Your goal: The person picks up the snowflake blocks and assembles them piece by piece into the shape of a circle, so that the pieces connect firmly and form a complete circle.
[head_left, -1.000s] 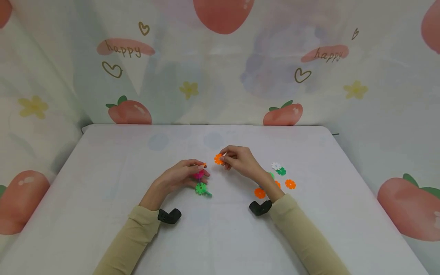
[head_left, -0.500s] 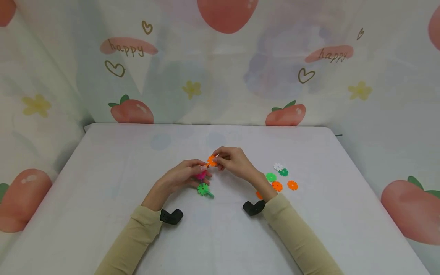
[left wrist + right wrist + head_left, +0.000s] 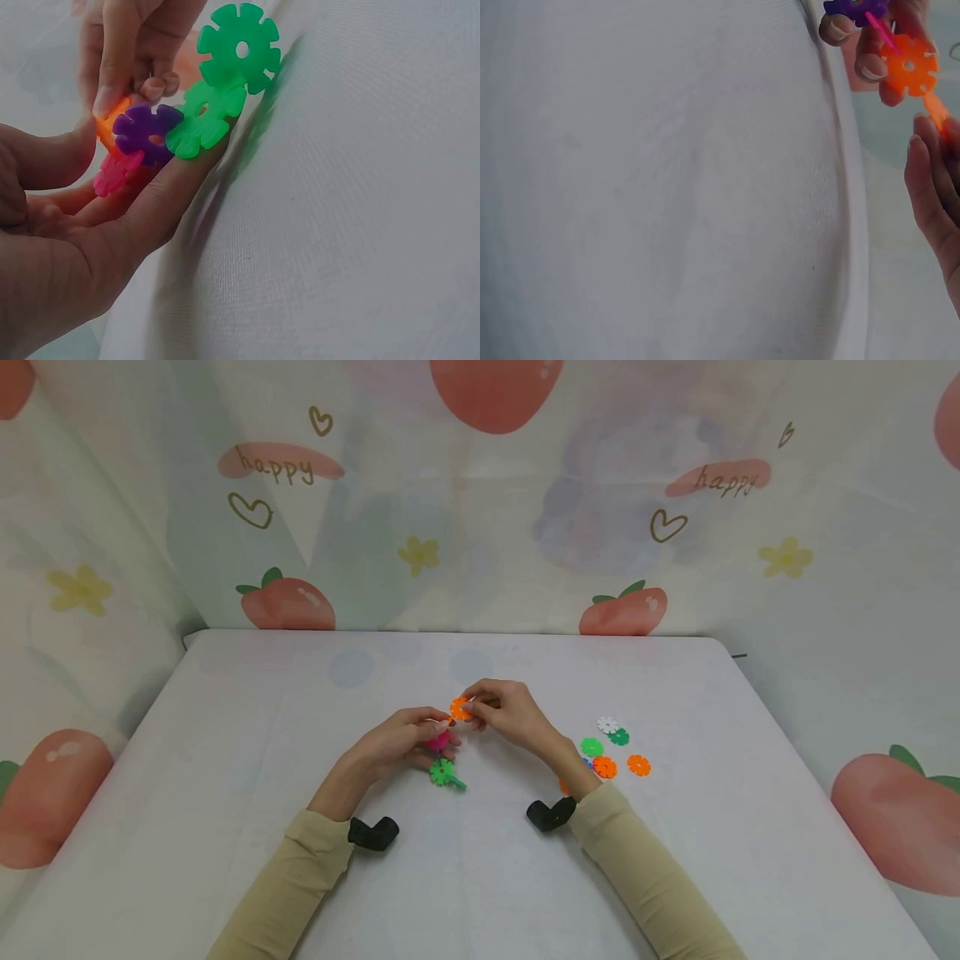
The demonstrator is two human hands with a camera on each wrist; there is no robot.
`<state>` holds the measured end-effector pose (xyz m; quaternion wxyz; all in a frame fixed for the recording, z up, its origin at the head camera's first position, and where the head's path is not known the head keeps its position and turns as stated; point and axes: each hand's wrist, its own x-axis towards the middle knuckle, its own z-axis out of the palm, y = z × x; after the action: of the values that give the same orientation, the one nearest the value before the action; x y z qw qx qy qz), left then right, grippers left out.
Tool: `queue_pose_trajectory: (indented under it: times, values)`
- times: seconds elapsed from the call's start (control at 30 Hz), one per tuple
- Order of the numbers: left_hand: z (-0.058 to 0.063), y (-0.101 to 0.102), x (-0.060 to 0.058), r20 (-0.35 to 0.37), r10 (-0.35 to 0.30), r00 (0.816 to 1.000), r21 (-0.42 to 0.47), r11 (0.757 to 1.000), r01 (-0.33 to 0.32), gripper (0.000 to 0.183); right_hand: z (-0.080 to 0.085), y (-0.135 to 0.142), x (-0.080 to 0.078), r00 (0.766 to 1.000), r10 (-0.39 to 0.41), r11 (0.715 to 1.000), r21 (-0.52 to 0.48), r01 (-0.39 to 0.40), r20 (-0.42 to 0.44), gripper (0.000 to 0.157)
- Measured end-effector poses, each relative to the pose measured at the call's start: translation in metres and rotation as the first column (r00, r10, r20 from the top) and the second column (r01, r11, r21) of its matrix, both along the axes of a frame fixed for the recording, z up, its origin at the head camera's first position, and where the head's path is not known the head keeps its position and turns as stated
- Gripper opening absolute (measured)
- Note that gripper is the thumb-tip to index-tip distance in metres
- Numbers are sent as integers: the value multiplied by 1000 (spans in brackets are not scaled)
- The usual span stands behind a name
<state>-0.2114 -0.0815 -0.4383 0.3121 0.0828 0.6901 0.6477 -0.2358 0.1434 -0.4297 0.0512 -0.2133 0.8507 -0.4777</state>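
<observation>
Fingers [image 3: 471, 703] pinched on orange disc [image 3: 460, 709]

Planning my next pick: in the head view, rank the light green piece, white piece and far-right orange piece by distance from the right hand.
From the right hand:
1. Light green piece, just right of the wrist.
2. White piece, farther right.
3. Orange piece, rightmost.

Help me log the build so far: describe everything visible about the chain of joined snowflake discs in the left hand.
The chain of joined discs is made of flat, glossy plastic wheels with notched rims and a centre hole, slotted into one another edge to edge. Two green discs stick out past the fingers, above the white tablecloth; then come a purple disc, a pink disc and an orange disc. The left hand grips the purple and pink end, while the right hand pinches the orange disc at the chain's far end.
</observation>
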Motion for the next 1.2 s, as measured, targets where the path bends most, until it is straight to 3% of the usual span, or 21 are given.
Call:
queue_pose_trajectory:
  times: [0.27,0.53,0.9,1.03,1.2]
  values:
    - [1,0,0,-5,-5,1000,6,1000,5,36,-2,-3,0,999,-3,1000,-17,4,36,15]
    - [-4,6,0,-68,44,997,3,999,-44,33,-4,-5,-3,996,33,996,-84,-26,80,9]
    - [-9,12,0,-187,65,980,-53,996,-76,31,0,-6,-10,991,72,994,-88,-62,113,9]
    - [-8,9,-1,-170,50,984,-58,996,-61,31,0,-10,-12,992,67,997,-38,-63,111,10]
    - [-4,3,-3,-64,29,998,14,999,-28,36,1,-8,-10,996,24,999,36,-27,82,21]
